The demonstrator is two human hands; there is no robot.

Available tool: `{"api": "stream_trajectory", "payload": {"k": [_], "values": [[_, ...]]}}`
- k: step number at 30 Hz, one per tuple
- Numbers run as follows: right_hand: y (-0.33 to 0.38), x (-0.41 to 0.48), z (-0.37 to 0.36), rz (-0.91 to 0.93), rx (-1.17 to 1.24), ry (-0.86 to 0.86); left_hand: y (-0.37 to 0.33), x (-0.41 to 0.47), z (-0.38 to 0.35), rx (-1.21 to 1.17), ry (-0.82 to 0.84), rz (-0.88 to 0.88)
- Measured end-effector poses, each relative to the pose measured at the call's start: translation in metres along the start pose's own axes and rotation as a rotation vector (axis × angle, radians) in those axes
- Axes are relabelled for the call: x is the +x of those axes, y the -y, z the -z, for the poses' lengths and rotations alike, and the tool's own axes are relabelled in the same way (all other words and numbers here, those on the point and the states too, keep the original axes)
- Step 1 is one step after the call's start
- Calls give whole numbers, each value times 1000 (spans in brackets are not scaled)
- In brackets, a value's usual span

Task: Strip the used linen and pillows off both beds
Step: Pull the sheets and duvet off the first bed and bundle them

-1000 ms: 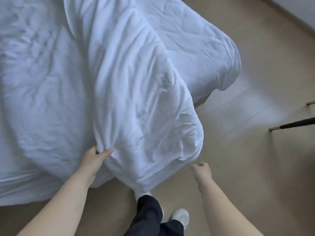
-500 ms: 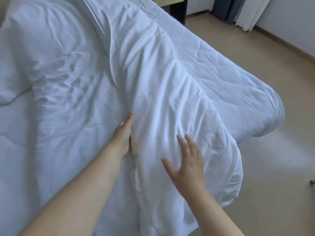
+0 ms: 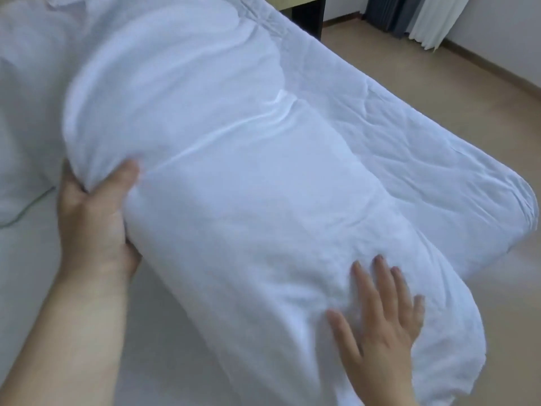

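A white duvet (image 3: 234, 177) lies bunched in a thick roll across the bed (image 3: 424, 148), running from upper left to lower right. My left hand (image 3: 93, 218) grips the roll's left side, thumb on top and fingers tucked under the fold. My right hand (image 3: 380, 317) lies flat on the roll's near end with fingers spread and straight. A white pillow (image 3: 20, 159) shows at the left edge, partly hidden behind the duvet. The bed's far corner hangs over the floor at right.
Beige floor (image 3: 468, 83) stretches to the right of the bed. A dark bedside table (image 3: 307, 16) stands at the top, and curtains (image 3: 409, 19) hang by the wall at upper right.
The duvet has been gathered up from the bed's edge into a thicker roll. My left hand moved up and closed round its side; my right hand came down flat on it.
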State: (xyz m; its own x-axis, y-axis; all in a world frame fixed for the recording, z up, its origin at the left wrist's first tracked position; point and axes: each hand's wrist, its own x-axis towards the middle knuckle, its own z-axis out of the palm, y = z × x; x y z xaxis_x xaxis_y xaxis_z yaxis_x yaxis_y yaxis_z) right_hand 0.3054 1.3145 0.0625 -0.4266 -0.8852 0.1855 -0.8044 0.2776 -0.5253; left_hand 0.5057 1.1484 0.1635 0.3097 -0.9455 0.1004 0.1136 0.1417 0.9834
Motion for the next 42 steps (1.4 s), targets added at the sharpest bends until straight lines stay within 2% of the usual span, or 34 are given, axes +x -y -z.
{"api": "stream_trajectory", "payload": {"k": [2,4,6,7,10,11,13,15,18,20,22,24,25,27,30,32,34,35,37,40,42], "values": [[3,1,-14,-44,-135,235,33,5,31,166,-53,192],[-1,3,-34,-76,-317,442,74,2,46,314,-4,420],[-8,11,-46,-100,-423,580,101,-8,48,334,67,569],[-10,13,-48,-121,-393,625,107,-14,47,279,92,643],[-7,11,-42,-137,-320,601,104,-40,35,108,133,825],[-8,5,-42,-119,-298,544,99,-53,31,79,151,855],[-8,-14,-42,-68,-199,309,83,-84,22,44,171,879],[-13,-42,-36,-21,-30,72,54,-114,29,56,162,772],[-22,-85,-16,-63,175,-57,9,-130,53,123,141,500],[-35,-107,-17,-80,131,13,19,-125,77,338,-24,440],[-48,-120,-34,-13,-39,126,49,-116,91,512,-106,488],[-58,-119,-49,-13,-110,263,71,-124,89,443,-91,547],[-60,-116,-51,-22,-105,277,82,-132,90,374,-43,581],[-63,-110,-45,-64,24,216,98,-160,89,220,25,674],[-76,-113,-21,-375,374,158,107,-209,77,271,59,731],[-103,-121,-10,-660,483,16,103,-220,77,540,4,657],[-141,-134,-3,-914,546,-3,107,-215,85,797,-15,475],[-160,-140,-1,-997,565,12,106,-213,84,826,-16,371],[-191,-150,5,-1106,593,41,98,-218,61,876,91,191],[-218,-150,11,-1190,669,61,88,-236,-3,923,368,-141],[-229,-143,15,-1180,705,79,97,-241,-51,939,555,-528]]}}
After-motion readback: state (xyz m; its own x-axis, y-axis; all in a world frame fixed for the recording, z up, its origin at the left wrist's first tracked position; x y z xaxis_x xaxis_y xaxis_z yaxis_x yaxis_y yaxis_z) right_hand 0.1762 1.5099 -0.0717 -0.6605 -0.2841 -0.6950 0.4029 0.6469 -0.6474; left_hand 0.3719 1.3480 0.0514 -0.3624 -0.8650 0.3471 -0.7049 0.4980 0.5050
